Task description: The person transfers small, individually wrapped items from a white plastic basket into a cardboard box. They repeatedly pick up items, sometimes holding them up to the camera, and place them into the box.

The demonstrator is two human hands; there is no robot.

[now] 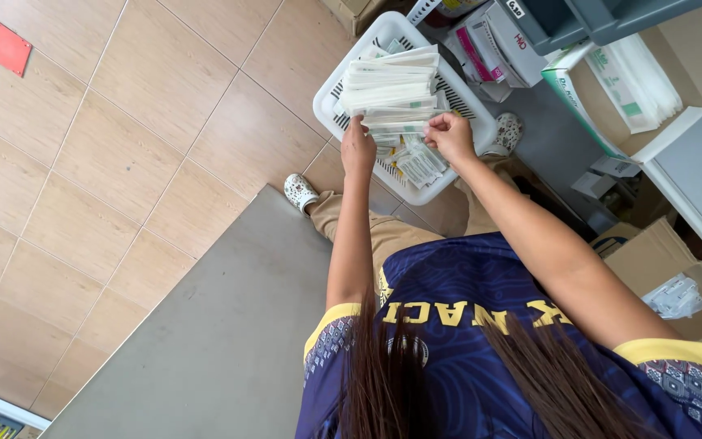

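Both hands, left hand [358, 149] and right hand [450, 134], pinch flat white packets [392, 85] (neatly stacked) over a basket [331, 97].

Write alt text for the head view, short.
Seen from above, a person's left hand and right hand grip a stack of flat sealed packets over a white slotted plastic basket on a tan tiled floor. More small packets lie in the basket; open cardboard boxes stand beside it.
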